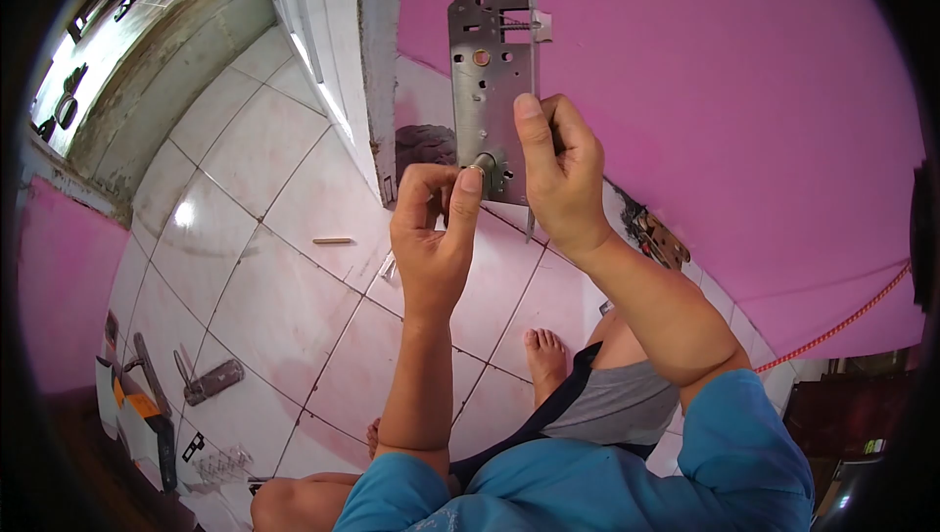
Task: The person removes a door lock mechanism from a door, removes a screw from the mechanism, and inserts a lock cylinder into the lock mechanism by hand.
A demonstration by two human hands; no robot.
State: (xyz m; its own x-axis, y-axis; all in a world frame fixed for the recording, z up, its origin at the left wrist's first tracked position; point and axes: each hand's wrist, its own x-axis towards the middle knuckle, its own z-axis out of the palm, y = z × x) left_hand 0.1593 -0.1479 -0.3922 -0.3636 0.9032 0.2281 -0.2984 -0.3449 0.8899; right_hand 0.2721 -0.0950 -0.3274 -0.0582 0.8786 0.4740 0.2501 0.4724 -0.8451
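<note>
A metal mortise lock body (475, 92) is held upright in front of the pink wall, with its latch (542, 27) sticking out at the upper right. My right hand (563, 165) pinches its right edge between thumb and fingers. Down at the lower left of the lock, my left hand (436, 224) has its thumb and fingers closed on the end of a small brass-coloured cylinder (480, 168), which sits at the lock's lower hole.
White door edge (328, 62) stands left of the lock. On the tiled floor (284, 307) lie a handsaw (157, 424), a grey metal tool (213, 382), a hammer (149, 370) and a thin stick (332, 240). A red cord (832, 328) hangs at the right.
</note>
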